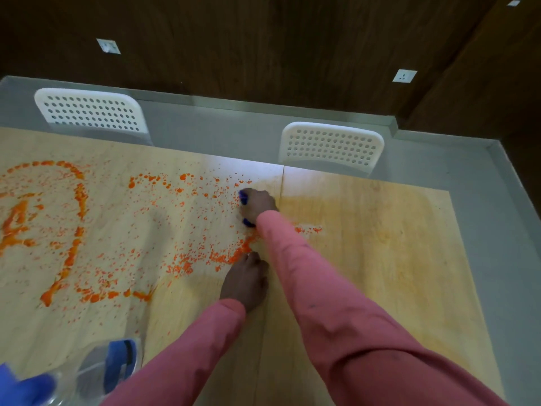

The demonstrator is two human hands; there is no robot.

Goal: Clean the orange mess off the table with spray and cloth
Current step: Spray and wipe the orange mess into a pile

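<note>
Right hand (pixel 257 205) grips small blue cloth (pixel 243 198), pressed on light wooden worktop (pixel 380 244) at edge of orange splatter (pixel 181 230). Left hand (pixel 245 281) flat, fingers relaxed. Clear spray bottle (pixel 111 367) near-left corner.

Your right hand (pixel 257 205) hides most of the blue cloth (pixel 243 197) — the spray bottle (pixel 111 367) is blurred, cut off below.

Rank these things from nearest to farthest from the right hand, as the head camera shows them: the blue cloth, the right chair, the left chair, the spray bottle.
From the right hand:
1. Blue cloth, under the hand itself.
2. Right chair, just behind the table's far edge.
3. Left chair and spray bottle, far left and near left; too close to call.
</note>
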